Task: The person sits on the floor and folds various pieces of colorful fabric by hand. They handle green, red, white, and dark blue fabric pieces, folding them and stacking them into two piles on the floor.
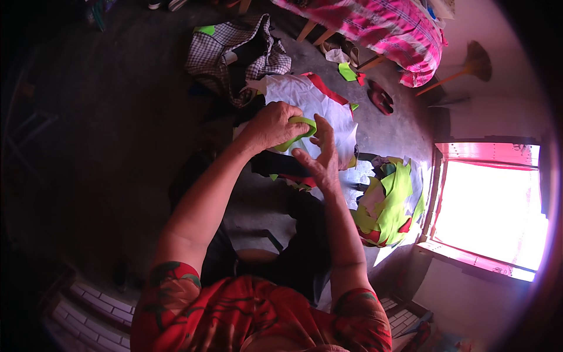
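My left hand (272,126) is closed around a lime-green strip (303,122) that bends into a loop above the fingers and hangs down on their right side. It looks like cloth, though its exact kind is unclear. Just to the right, my right hand (322,161) has its fingers spread and curved toward the loop, with nothing visible in them. Beneath both hands lies white cloth (293,88) with a red edge strip (327,89). Dark and red pieces show under my wrists, partly hidden by my arms.
On the right is a heap of lime-green cloth pieces (396,193), near a bright window (492,211). A checked cloth (205,58) lies at the far left. Beyond are a pink plaid cover (381,29), dark red shoes (380,97), green scrap (346,71) and a broom (478,61).
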Tool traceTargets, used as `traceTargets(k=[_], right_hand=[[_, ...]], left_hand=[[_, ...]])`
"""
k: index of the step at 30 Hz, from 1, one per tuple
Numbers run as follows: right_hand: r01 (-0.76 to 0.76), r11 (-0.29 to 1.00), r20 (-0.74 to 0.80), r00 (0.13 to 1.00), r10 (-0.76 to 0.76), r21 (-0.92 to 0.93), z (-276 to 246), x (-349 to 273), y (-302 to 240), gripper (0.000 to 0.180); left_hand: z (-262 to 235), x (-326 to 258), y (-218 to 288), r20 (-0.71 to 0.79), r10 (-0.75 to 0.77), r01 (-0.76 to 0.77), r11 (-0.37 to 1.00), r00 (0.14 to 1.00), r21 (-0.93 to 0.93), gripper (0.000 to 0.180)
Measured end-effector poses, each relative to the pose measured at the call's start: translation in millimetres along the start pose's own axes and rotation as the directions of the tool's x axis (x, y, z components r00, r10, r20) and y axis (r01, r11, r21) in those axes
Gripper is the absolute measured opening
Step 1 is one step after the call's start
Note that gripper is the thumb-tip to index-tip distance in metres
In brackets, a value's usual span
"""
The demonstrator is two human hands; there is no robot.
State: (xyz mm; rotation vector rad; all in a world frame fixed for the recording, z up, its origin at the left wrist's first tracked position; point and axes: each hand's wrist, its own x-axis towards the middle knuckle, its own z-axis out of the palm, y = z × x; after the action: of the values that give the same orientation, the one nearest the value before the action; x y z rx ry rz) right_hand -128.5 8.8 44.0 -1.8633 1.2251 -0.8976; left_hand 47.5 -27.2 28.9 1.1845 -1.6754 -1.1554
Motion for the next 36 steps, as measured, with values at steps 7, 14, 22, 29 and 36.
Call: traceTargets(k=[7,14,22,29,36], right_hand=[[-0.181,0.973,-0.176,0.972,0.154,-0.145,16.8,-3.2,34.1,0.029],[-0.359,0.839,0.156,0.933,0.323,0.408,-27.5,-4.8,65.3,0.017],[-0.422,0.517,0.247,0.894,0.373,0.745,-31.4,-1.3,64.6,0.016],[-0.43,0.524,0.191,0.873,0.45,0.735,-31.3,26.2,58.3,0.019],[-0.157,0.557,0.088,0.985,0.149,0.815,-55.5,119.1,15.9,0.021]], left_hand=[[-2.6,-6.1,-2.0,-0.072,0.05,-0.049,0.999,0.996,0.006,0.024],[-23.5,-2.2,-12.1,-0.232,-0.04,0.038,0.999,0.972,-0.011,0.025],[-19.1,-5.1,-27.1,-0.421,-0.026,0.129,0.967,0.906,0.218,0.027],[-15.9,-2.3,-19.5,-0.541,0.096,0.069,0.959,0.835,0.276,0.032],[-14.7,5.0,-13.4,-0.576,0.096,0.018,0.982,0.812,0.189,0.031]])
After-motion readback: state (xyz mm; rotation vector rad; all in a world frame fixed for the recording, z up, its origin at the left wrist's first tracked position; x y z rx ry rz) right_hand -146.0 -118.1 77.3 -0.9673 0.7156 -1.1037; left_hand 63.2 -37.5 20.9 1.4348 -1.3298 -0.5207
